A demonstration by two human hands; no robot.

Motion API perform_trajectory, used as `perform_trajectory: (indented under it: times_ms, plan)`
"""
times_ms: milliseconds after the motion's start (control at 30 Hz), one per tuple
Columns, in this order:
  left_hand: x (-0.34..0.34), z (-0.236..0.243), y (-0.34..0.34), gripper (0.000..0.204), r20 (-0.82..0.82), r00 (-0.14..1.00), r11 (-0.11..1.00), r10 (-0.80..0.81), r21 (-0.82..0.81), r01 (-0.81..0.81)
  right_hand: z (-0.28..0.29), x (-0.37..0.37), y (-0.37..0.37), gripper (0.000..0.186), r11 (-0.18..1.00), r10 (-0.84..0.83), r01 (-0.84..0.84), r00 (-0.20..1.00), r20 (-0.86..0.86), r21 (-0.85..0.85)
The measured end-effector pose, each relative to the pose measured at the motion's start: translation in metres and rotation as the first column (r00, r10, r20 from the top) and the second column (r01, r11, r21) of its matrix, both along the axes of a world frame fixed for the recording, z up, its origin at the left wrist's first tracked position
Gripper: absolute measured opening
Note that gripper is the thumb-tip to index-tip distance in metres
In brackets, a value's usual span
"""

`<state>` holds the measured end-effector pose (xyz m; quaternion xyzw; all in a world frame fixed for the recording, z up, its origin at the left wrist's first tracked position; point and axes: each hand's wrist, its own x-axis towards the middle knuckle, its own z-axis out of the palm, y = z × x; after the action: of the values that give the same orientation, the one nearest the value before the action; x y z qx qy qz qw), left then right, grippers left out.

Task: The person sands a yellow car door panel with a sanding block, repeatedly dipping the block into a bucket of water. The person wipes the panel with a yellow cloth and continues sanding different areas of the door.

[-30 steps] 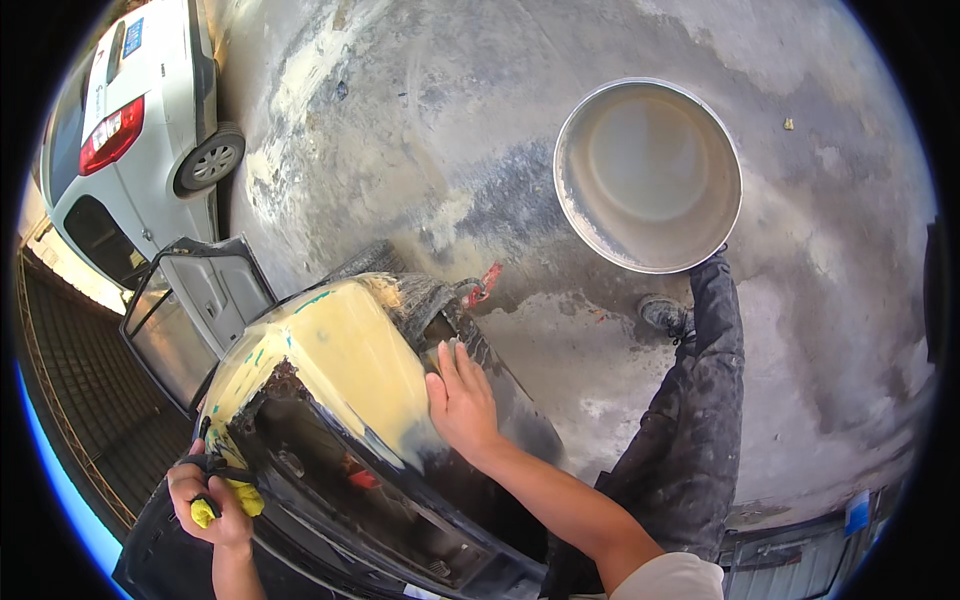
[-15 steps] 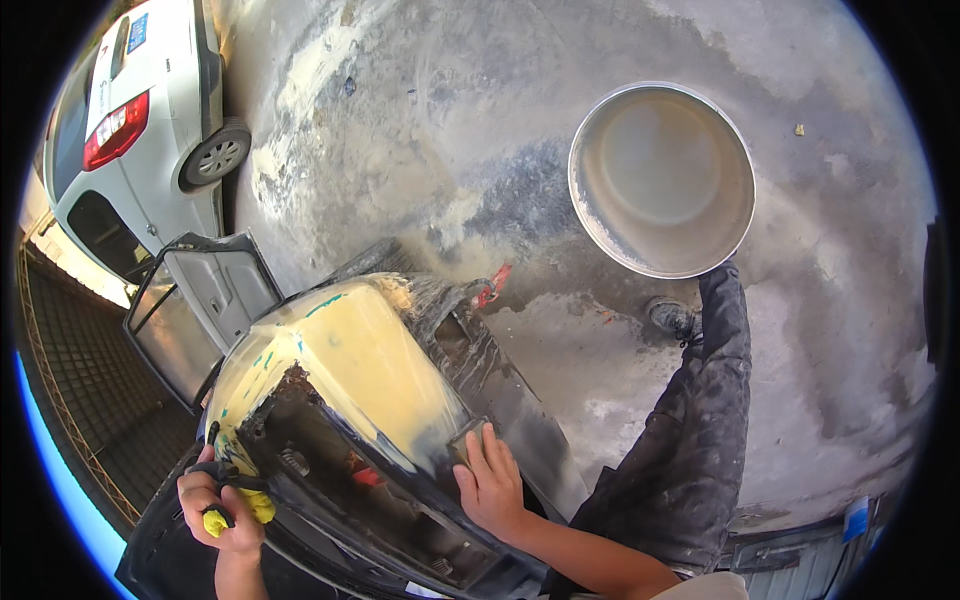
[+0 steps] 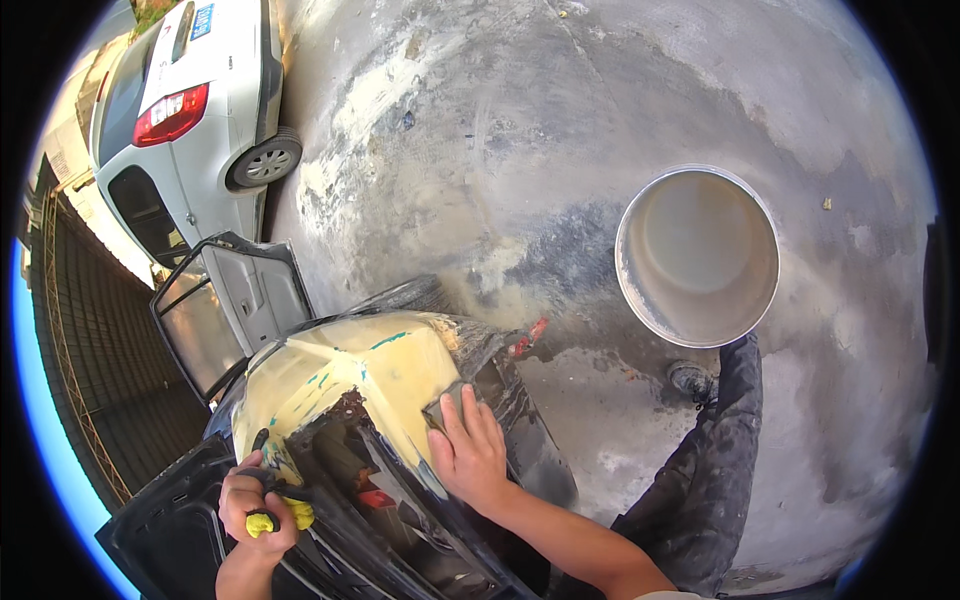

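My right hand [image 3: 470, 445] presses a dark, flat block [image 3: 439, 404] against the cream-filled body panel [image 3: 404, 363] of a stripped car, fingers over the block. Blue-green streaks and rough dark patches mark the panel. Below it is a dark open cavity [image 3: 340, 470] with a small red item inside. At the lower left, my left hand [image 3: 250, 505] grips a yellow-and-black bundle [image 3: 295, 511], perhaps gloves, beside the cream edge; its exact shape is unclear.
An open grey car door [image 3: 247, 285] lies left of the panel. A white car [image 3: 150, 110] stands upper left. A round metal tub [image 3: 697, 253] sits on the stained concrete floor [image 3: 500, 150], right, above my dark-clad leg [image 3: 710, 450]. A dark corrugated roof [image 3: 85, 380] edges the left.
My right hand with the block slid down along the panel, then partly back up. My left hand keeps its grip. The view has shifted, with the tub and cars appearing farther right.
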<state>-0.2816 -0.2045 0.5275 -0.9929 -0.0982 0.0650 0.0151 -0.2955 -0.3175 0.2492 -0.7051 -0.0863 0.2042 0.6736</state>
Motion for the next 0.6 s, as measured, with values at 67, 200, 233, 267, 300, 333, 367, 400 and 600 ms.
perform_trajectory:
  times_ms: [67, 200, 233, 267, 300, 333, 367, 400, 600]
  plan:
    - [0.001, 0.000, -0.001, 0.019, 0.009, 1.000, 1.000, 0.004, -0.016, -0.003, -0.013, 0.034, 0.029, 0.048, 0.996, 0.081, -0.082, 0.993, -0.081, -0.017]
    - [0.001, -0.002, 0.000, 0.023, 0.025, 1.000, 1.000, 0.001, -0.008, -0.001, -0.027, 0.065, 0.062, 0.046, 0.990, 0.138, -0.132, 0.957, -0.253, 0.040]
    - [0.001, -0.002, 0.000, 0.024, 0.034, 0.999, 1.000, 0.002, -0.008, -0.002, -0.019, 0.057, 0.053, 0.047, 0.991, 0.135, -0.136, 0.969, -0.204, 0.010]
    - [0.001, -0.002, 0.000, 0.024, 0.045, 0.999, 1.000, 0.001, -0.015, -0.001, -0.011, 0.048, 0.043, 0.047, 0.986, 0.164, -0.168, 0.976, -0.140, -0.016]
    - [0.000, -0.002, -0.001, 0.024, 0.025, 1.000, 1.000, 0.001, -0.013, -0.001, -0.005, 0.035, 0.029, 0.048, 0.976, 0.216, -0.218, 0.973, -0.078, -0.022]
    - [0.001, -0.002, 0.000, 0.024, 0.030, 1.000, 1.000, -0.004, -0.020, 0.005, -0.002, 0.020, 0.019, 0.050, 0.987, 0.161, -0.161, 0.987, 0.026, -0.015]
    - [0.001, -0.002, -0.001, 0.025, 0.032, 0.999, 1.000, 0.000, -0.008, 0.000, -0.007, 0.020, 0.023, 0.049, 0.992, 0.124, -0.124, 0.992, 0.033, -0.020]
    - [0.002, -0.001, -0.001, 0.026, 0.000, 1.000, 1.000, 0.015, 0.001, -0.015, -0.011, 0.019, 0.027, 0.049, 0.998, 0.061, -0.061, 0.995, 0.076, 0.001]
    - [0.003, 0.002, -0.002, 0.028, -0.013, 1.000, 1.000, 0.022, -0.003, -0.022, -0.029, 0.064, 0.065, 0.048, 0.994, 0.105, -0.109, 0.969, -0.224, -0.007]
